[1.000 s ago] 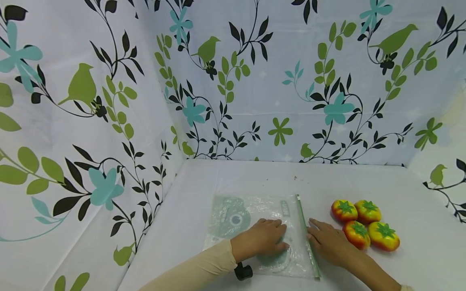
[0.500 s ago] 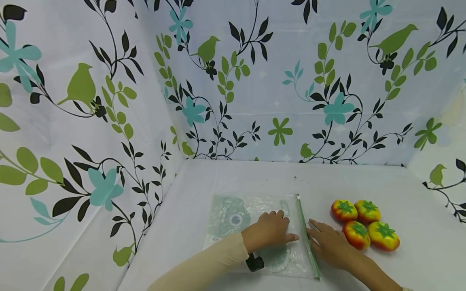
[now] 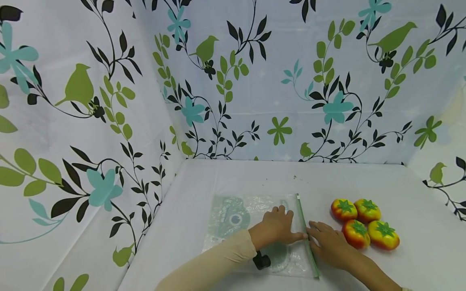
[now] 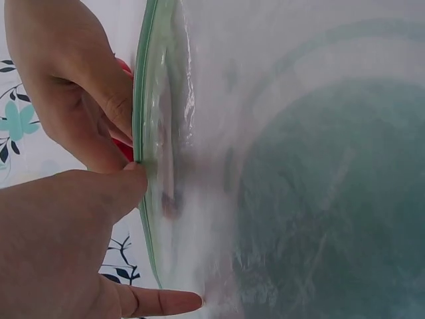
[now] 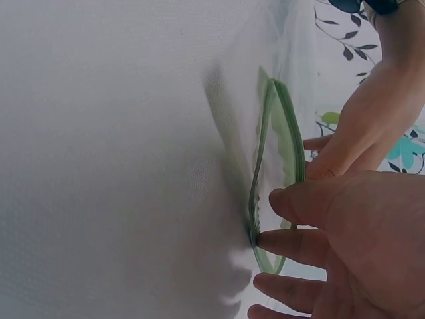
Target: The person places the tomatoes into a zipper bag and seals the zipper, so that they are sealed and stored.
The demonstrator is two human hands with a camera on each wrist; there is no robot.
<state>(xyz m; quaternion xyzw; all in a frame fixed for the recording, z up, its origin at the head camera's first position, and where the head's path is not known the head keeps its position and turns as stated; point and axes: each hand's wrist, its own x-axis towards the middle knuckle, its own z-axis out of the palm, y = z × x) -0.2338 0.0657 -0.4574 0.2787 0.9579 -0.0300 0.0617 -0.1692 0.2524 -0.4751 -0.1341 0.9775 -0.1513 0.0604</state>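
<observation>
A clear plastic zip bag (image 3: 227,234) with pale green printing and a green zip edge (image 3: 308,246) lies flat on the white table. Over its right part is my left hand (image 3: 276,226), fingers spread and thumb reaching the zip edge; in the left wrist view the thumb (image 4: 129,186) touches that edge. My right hand (image 3: 327,242) lies just beyond the edge, palm down. Seen from the right wrist, the bag's mouth (image 5: 272,133) gapes as a narrow loop, and the right thumb (image 5: 299,203) and fingertips touch its lips with the fingers nearly straight.
Several red-and-yellow toy tomatoes (image 3: 358,234) with green leafy tops sit together right behind my right hand. A black wrist camera (image 3: 261,260) hangs under my left wrist. Patterned cloth (image 3: 280,81) with leaves and birds walls the table (image 3: 236,173) at the back and sides.
My left hand has slid right across the bag until its thumb meets the zip edge. The right hand, bag and tomatoes have stayed nearly where they were.
</observation>
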